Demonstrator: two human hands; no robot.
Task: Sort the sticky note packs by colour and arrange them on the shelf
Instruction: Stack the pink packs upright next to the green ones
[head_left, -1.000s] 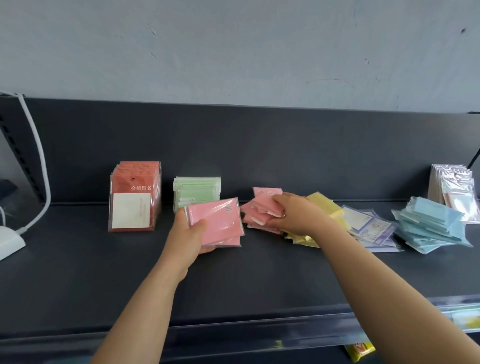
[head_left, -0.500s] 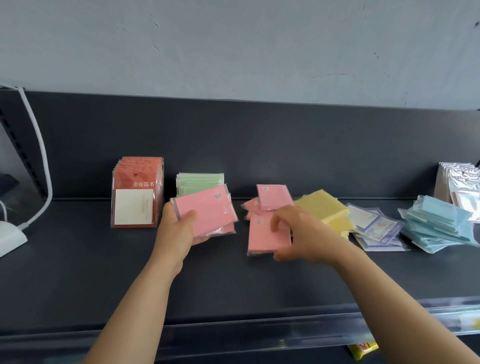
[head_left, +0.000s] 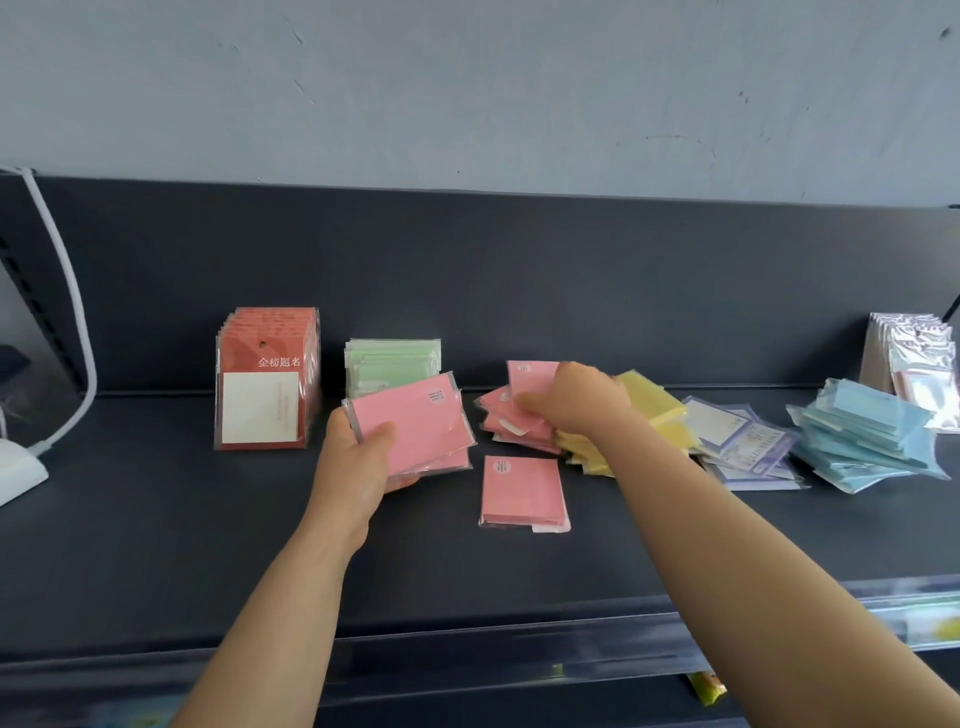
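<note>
Pink packs occupy three places on the shelf (head_left: 156, 519). The left hand (head_left: 358, 462) grips a tilted stack (head_left: 415, 421), long axis left to right. A loose pile (head_left: 506, 423) lies just right of it, under the right hand (head_left: 582, 402), the nearer hand; its fingers (head_left: 527, 402) curl onto the pile, but a pinch cannot be confirmed. A single pack (head_left: 522, 491) lies flat nearer, long axis near to far. Half a second earlier the right hand held this pack; now it lies released, the hand back at the pile.
</note>
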